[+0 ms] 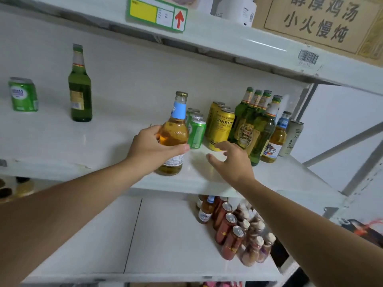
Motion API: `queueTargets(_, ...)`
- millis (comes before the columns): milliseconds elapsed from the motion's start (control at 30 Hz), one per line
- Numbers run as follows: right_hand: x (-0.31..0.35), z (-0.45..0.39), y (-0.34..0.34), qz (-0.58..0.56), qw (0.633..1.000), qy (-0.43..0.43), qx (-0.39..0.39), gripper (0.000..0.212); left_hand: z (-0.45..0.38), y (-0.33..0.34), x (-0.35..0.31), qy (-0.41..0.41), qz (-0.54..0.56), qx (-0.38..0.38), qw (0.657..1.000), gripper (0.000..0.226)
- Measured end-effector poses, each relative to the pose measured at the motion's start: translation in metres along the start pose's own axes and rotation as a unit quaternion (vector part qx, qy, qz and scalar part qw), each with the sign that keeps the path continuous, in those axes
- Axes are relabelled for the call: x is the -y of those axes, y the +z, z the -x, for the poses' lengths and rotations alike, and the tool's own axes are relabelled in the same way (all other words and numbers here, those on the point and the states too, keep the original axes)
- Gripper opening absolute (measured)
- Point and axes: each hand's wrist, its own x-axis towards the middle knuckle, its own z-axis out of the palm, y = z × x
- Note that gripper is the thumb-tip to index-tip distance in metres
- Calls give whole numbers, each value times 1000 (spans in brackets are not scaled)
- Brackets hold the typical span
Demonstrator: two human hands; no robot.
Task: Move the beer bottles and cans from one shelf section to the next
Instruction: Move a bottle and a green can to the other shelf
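Green-and-yellow price tag (156, 13) with red arrow on the upper shelf's front edge, barcode sticker (308, 57) further right, printed cardboard box (323, 21) above, white jar (238, 10) beside it

White metal shelving (228, 189), pale wall (342, 121), cardboard box (323, 19) above

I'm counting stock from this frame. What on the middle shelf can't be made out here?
Head view only:
- Green cans: rear ones hidden by the clear amber bottle in the left hand.
- Tall green bottles: overlapping; count unclear.
- Silver can: label blurred.
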Motion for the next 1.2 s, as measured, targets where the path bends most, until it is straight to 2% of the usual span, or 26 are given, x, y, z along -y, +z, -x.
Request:
queueTargets(100,-10,18,-26,20,1000,5,16,55,12,25,-5,-7,12,18,1000,53)
queueTargets(200,-27,30,-56,50,996,10,71,61,22,52,-16,-9,9,31,999,59)
queueTargets(300,-53,38,-86,50,992,15,111,64,34,80,-29,-8,3,31,999,48)
queueTargets(600,-154,52,-169,39,992,39,117,60,55,185,-78,-12,-24,40,999,45)
queueTargets(833,-233,64,-214,9,994,46,95,59,60,279,-104,-21,-18,26,999,42)
queueTargets(1033,-280,74,-242,-25,994,47,98,53,32,353,-116,-27,-33,10,999,51)
queueTargets(1200,-294,63,-243,-38,992,56,104,53,3,395,-109,-36,-53,-41,997,46)
